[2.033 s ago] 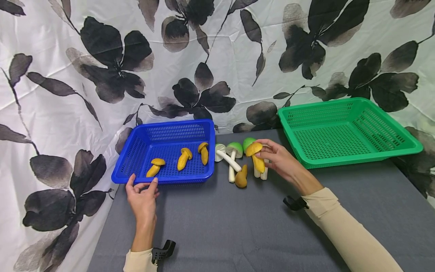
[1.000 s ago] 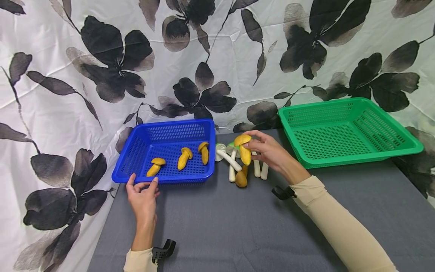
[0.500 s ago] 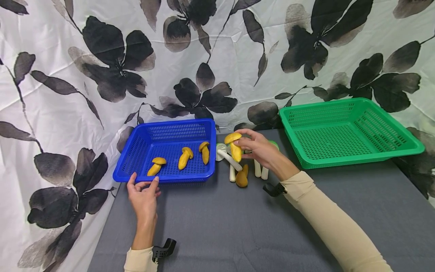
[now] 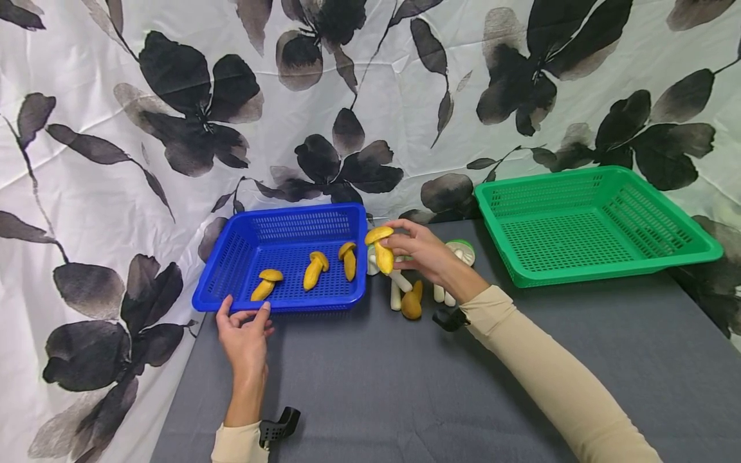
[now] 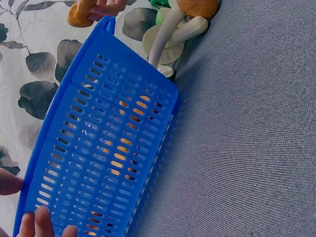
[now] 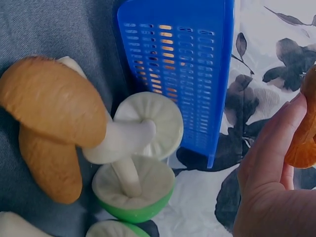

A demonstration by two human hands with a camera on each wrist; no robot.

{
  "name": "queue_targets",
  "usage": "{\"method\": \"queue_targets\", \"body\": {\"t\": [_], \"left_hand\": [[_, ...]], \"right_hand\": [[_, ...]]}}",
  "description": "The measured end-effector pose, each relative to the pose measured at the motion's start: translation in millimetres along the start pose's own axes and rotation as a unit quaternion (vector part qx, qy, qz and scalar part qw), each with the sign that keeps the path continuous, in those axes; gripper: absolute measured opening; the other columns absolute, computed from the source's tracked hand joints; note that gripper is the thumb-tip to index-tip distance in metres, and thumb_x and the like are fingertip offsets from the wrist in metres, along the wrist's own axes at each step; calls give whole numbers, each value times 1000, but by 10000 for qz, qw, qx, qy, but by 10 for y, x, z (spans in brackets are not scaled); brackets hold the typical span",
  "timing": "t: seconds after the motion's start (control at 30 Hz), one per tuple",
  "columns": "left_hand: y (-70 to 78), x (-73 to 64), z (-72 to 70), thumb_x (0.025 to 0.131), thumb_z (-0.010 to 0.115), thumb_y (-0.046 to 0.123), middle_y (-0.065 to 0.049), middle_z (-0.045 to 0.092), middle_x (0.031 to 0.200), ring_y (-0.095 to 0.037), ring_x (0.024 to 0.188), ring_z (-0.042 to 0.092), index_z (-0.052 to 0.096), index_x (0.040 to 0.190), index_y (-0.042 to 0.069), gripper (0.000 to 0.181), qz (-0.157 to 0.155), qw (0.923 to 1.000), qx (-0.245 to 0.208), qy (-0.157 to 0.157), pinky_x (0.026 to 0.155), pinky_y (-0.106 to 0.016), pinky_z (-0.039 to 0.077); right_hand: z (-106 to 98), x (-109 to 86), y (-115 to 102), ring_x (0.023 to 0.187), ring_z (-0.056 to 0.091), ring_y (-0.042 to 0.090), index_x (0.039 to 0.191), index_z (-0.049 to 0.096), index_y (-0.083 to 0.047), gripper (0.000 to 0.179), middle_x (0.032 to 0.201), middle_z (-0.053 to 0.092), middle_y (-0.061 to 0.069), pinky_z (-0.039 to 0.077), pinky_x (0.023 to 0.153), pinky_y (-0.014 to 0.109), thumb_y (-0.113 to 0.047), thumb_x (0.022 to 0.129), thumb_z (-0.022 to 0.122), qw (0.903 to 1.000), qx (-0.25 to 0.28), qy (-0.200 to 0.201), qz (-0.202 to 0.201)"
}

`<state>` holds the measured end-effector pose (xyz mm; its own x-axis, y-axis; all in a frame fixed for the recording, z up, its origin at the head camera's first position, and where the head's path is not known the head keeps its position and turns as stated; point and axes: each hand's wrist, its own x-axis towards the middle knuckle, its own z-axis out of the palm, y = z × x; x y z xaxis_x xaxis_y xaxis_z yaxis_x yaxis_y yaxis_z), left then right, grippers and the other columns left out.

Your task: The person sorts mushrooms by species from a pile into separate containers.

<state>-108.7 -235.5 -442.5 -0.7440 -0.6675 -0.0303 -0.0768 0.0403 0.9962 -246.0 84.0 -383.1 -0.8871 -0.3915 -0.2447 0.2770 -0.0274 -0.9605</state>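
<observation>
My right hand (image 4: 425, 252) pinches a yellow mushroom (image 4: 383, 252) by its stem, cap up, in the air at the right side of the blue basket (image 4: 278, 307). With thumb and fingers, my left hand (image 4: 243, 337) grips the basket's front rim near its left corner. Three yellow mushrooms lie inside; one is the middle mushroom (image 4: 314, 270). Under and beside the right hand, several green-capped mushrooms with white stems lie on the table, partly hidden by it; one is the green-capped mushroom (image 6: 134, 190). A brown-yellow mushroom (image 4: 411, 303) lies in front of them.
A green basket (image 4: 602, 278) with nothing in it stands at the right rear. Grey cloth (image 4: 359, 386) covers the table. Behind everything hangs a white curtain (image 4: 417, 116) with dark flowers, close to both baskets.
My right hand has carried the yellow mushroom leftward from over the green-capped mushrooms to the blue basket's right side. The left hand stays at the basket's rim.
</observation>
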Motion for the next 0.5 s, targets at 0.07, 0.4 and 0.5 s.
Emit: {"method": "queue_targets", "body": {"t": [0.07, 0.4, 0.5], "left_hand": [[-7, -3, 0, 91, 79, 20, -6, 56, 102, -11, 70, 66, 32, 156, 18, 81, 21, 10000, -3, 28, 64, -27, 62], [-41, -5, -10, 90, 79, 21, -7, 57, 101, -14, 70, 67, 32, 156, 19, 80, 71, 9999, 27, 83, 63, -26, 61], [-45, -7, -4, 90, 79, 20, -7, 58, 101, -10, 68, 66, 33, 156, 18, 80, 62, 10000, -8, 71, 62, -27, 62]], "right_hand": [[32, 13, -3, 97, 68, 23, 141, 48, -15, 52, 127, 63, 12, 59, 87, 45, -23, 95, 71, 10000, 41, -29, 1], [184, 114, -15, 107, 68, 26, 143, 47, -16, 54, 131, 63, 13, 59, 92, 46, -22, 95, 71, 9998, 121, -141, 8], [217, 164, -5, 111, 67, 27, 144, 48, -17, 55, 133, 63, 13, 59, 90, 45, -22, 95, 71, 9999, 92, -137, 40]]}}
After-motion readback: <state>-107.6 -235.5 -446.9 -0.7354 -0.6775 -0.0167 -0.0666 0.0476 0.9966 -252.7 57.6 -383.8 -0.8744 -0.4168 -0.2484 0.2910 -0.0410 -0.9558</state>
